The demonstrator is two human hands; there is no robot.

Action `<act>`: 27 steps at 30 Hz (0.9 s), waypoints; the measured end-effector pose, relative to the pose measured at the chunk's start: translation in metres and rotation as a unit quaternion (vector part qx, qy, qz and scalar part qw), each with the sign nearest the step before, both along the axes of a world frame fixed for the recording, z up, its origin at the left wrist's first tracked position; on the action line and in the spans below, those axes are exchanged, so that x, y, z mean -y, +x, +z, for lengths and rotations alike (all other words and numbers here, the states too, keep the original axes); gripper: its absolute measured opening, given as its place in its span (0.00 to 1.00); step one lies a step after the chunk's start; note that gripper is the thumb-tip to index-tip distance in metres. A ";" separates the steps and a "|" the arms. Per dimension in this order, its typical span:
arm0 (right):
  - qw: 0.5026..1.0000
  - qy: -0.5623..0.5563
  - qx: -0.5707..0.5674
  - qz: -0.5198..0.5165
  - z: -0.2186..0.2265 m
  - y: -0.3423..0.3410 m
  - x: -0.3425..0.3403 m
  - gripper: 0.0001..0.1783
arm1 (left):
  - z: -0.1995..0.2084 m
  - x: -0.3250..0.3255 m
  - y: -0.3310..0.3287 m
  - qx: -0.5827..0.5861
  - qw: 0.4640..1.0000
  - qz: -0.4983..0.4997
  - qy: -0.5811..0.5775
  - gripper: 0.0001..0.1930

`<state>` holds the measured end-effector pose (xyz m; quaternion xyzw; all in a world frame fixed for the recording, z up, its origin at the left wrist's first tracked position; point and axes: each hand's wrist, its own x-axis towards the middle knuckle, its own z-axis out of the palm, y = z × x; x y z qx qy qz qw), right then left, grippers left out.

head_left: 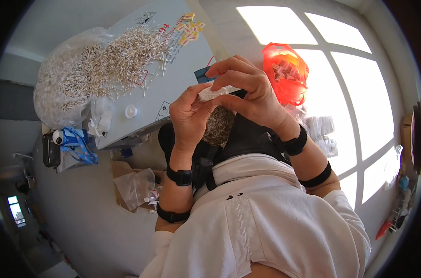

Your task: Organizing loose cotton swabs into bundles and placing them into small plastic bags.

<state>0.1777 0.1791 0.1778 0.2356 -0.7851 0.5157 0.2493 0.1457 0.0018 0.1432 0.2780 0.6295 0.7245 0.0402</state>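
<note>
Up in front of my chest, both hands meet at a small translucent whitish plastic piece (213, 94), perhaps a lid or a bag's mouth; I cannot make out which. The fingers and thumb of my left hand (188, 113) pinch its left side. My right hand (254, 92) has its thumb against the piece and its fingers arched above. Below them, at my lap, a rounded bundle of cotton swabs (218, 126) shows, partly hidden by my hands; what encloses it is unclear. A large heap of cotton swabs (127, 55) lies on the grey-blue tabletop (178, 69).
A clear bag of swabs (57, 88), a small white round cap (131, 111) and yellow cards (190, 32) lie on the table. Right of it stands a red plastic bag (287, 76) with pink packets. A cardboard box (122, 185) sits on the floor below; a blue strapped bag (78, 141) hangs leftward.
</note>
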 end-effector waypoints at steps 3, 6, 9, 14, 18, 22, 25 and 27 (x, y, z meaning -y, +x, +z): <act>1.000 -0.005 -0.001 -0.007 -0.002 -0.001 0.001 0.09 | -0.001 0.000 -0.001 0.003 1.000 0.000 0.000 0.14; 1.000 0.004 -0.008 -0.029 -0.002 -0.003 0.002 0.07 | -0.003 0.000 -0.001 0.026 1.000 -0.009 0.008 0.14; 1.000 0.003 -0.011 -0.025 -0.004 -0.004 0.003 0.07 | -0.004 0.000 -0.002 0.030 0.999 -0.015 0.021 0.15; 0.999 0.010 -0.048 -0.021 -0.002 -0.005 0.002 0.07 | -0.007 0.000 -0.002 0.045 0.998 -0.012 0.043 0.15; 0.995 0.058 -0.071 -0.031 -0.001 -0.006 -0.002 0.09 | -0.005 0.001 -0.003 0.066 0.996 -0.015 0.053 0.15; 0.964 0.175 -0.172 -0.099 -0.002 -0.005 0.002 0.13 | -0.003 0.000 -0.003 0.068 0.994 -0.013 0.082 0.15; 0.965 0.159 -0.182 -0.106 -0.010 -0.007 0.004 0.15 | -0.005 0.000 -0.004 0.065 0.994 -0.017 0.089 0.15; 0.969 0.135 -0.184 -0.095 -0.013 -0.008 0.005 0.16 | -0.006 -0.001 -0.004 0.060 0.994 -0.020 0.089 0.16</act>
